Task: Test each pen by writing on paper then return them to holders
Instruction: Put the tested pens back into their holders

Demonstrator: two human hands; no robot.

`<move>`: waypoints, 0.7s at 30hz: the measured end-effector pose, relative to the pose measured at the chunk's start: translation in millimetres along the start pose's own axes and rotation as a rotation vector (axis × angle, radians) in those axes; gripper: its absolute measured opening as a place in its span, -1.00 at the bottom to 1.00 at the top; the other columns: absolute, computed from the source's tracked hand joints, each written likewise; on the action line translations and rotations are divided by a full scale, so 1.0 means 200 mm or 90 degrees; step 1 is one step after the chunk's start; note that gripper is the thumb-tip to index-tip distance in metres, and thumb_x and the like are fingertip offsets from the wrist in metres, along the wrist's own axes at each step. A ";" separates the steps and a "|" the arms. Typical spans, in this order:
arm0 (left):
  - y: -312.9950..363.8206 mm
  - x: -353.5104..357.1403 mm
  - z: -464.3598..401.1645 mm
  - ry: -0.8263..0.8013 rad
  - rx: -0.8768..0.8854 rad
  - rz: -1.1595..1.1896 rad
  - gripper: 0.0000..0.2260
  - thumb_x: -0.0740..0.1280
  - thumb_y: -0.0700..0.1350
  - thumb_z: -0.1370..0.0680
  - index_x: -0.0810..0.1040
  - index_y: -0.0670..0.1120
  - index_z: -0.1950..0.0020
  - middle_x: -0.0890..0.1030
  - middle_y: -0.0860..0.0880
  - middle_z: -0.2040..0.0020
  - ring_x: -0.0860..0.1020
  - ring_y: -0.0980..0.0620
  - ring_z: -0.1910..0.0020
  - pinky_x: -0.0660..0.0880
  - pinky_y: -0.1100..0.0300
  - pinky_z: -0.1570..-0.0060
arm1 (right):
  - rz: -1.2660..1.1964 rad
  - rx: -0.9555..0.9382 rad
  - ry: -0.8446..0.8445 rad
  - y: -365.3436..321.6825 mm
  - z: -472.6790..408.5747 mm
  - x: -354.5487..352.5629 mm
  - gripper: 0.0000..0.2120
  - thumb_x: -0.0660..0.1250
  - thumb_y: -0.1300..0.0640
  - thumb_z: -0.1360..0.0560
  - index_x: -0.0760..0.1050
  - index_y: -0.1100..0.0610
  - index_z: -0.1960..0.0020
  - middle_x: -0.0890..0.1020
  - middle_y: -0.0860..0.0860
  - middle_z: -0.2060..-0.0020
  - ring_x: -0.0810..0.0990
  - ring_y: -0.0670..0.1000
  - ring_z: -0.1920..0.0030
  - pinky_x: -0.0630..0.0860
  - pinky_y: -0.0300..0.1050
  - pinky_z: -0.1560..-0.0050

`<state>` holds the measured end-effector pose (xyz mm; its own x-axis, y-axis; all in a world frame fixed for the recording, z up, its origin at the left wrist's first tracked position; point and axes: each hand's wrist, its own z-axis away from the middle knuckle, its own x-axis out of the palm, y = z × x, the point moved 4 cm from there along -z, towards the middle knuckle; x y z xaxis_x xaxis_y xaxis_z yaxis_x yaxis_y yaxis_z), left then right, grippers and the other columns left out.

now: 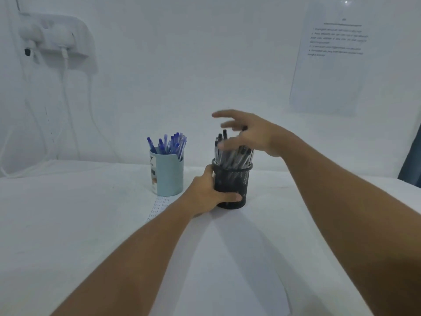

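Left hand (pixel 206 193) grips the black mesh holder (pixel 232 185) near the bench's far edge. Right hand (pixel 247 133) hovers over its black pens (pixel 230 153), fingers (pixel 224 114) spread, holding nothing.

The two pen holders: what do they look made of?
Black holder, gripped by the left hand: looks like metal wire mesh, matte, since pens show through its perforated wall. Blue holder: likely plastic, with a smooth, opaque, satin wall and a label stuck on.
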<state>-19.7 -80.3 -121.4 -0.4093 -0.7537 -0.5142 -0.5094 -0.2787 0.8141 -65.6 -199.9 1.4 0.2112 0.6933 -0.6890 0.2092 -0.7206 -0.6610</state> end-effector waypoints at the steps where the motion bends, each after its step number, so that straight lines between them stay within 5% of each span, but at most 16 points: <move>1: 0.00 0.00 0.00 0.002 0.002 -0.004 -0.24 0.56 0.09 -0.29 0.25 0.02 -0.36 0.55 0.05 -0.20 0.53 0.04 -0.15 0.47 0.17 -0.14 | -0.018 -0.019 0.044 -0.03 -0.01 0.01 -0.36 0.54 0.02 -0.40 0.37 -0.24 -0.39 0.48 0.00 -0.32 0.41 0.01 -0.33 0.41 0.01 -0.25; 6: 0.00 0.00 0.00 0.011 0.009 -0.022 -0.24 0.54 0.10 -0.31 0.24 0.00 -0.38 0.52 0.02 -0.24 0.51 0.01 -0.18 0.46 0.13 -0.18 | 0.277 -0.002 0.058 -0.04 -0.05 0.13 -0.59 0.27 -0.28 -0.52 0.50 -0.14 -0.29 0.59 -0.05 -0.22 0.53 0.01 -0.21 0.39 -0.13 -0.10; 9: 0.00 0.00 0.00 0.009 0.012 -0.025 -0.24 0.54 0.10 -0.32 0.23 -0.01 -0.39 0.52 0.02 -0.24 0.51 0.01 -0.18 0.46 0.15 -0.17 | 0.265 0.048 0.068 -0.04 -0.05 0.14 -0.47 0.07 -0.41 -0.53 0.48 -0.15 -0.32 0.58 -0.07 -0.24 0.49 0.01 -0.23 0.38 -0.03 -0.18; 12: 0.00 0.00 -0.01 0.006 0.004 -0.017 -0.25 0.54 0.09 -0.32 0.24 0.00 -0.38 0.52 0.02 -0.23 0.51 0.02 -0.16 0.45 0.19 -0.12 | 0.355 0.104 0.094 -0.02 -0.04 0.14 -0.48 -0.08 -0.32 -0.60 0.43 -0.12 -0.36 0.58 -0.01 -0.23 0.43 0.10 -0.29 0.28 0.15 -0.33; 17: 0.01 0.00 0.00 0.010 0.006 -0.022 -0.28 0.54 0.07 -0.34 0.24 -0.02 -0.37 0.50 0.06 -0.17 0.48 0.07 -0.09 0.41 0.25 -0.05 | 0.206 0.085 0.062 -0.04 -0.01 0.13 -0.59 0.07 -0.17 -0.62 0.53 -0.04 -0.30 0.58 -0.02 -0.19 0.50 0.06 -0.19 0.37 -0.05 -0.11; 21: 0.01 0.00 0.00 0.005 0.003 -0.016 -0.27 0.54 0.07 -0.33 0.24 -0.01 -0.37 0.52 0.07 -0.12 0.49 0.08 -0.06 0.39 0.28 -0.01 | 0.290 0.136 0.155 0.03 -0.04 0.10 -0.64 -0.05 0.01 -0.61 0.42 0.07 0.23 0.54 0.03 0.20 0.51 0.16 0.07 0.37 0.00 0.10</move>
<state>-20.5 -81.4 -120.9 -0.3907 -0.7507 -0.5328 -0.5234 -0.2950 0.7994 -51.9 -190.0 -14.6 0.4553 0.2737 -0.8472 -0.1479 -0.9151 -0.3752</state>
